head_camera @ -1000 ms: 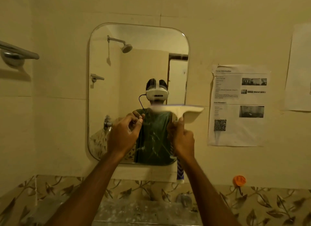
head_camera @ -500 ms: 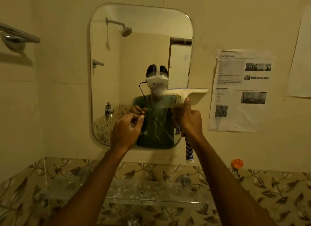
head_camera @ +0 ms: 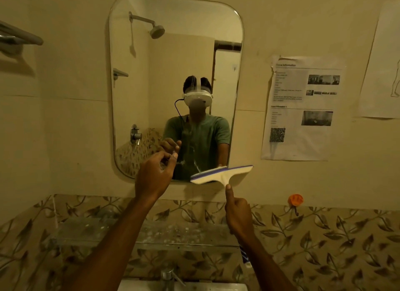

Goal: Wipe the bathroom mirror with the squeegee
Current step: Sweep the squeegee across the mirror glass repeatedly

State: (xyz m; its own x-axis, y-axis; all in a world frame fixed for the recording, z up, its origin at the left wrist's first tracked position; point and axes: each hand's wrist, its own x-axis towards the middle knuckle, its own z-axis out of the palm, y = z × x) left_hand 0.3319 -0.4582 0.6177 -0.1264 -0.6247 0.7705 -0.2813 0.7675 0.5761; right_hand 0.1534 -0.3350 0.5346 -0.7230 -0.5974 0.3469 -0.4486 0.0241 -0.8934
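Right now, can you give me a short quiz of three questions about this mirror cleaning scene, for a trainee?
1. Which hand grips the squeegee?
2. True or false: the squeegee blade sits at the mirror's top edge.
3. Multiple choice: the left hand is A) holding a cloth, B) empty with fingers curled, C) on the tap.

Key:
1. The right hand.
2. False; it is at the bottom right corner.
3. B.

White squeegee [head_camera: 223,175] tilted, at mirror's [head_camera: 173,52] bottom edge
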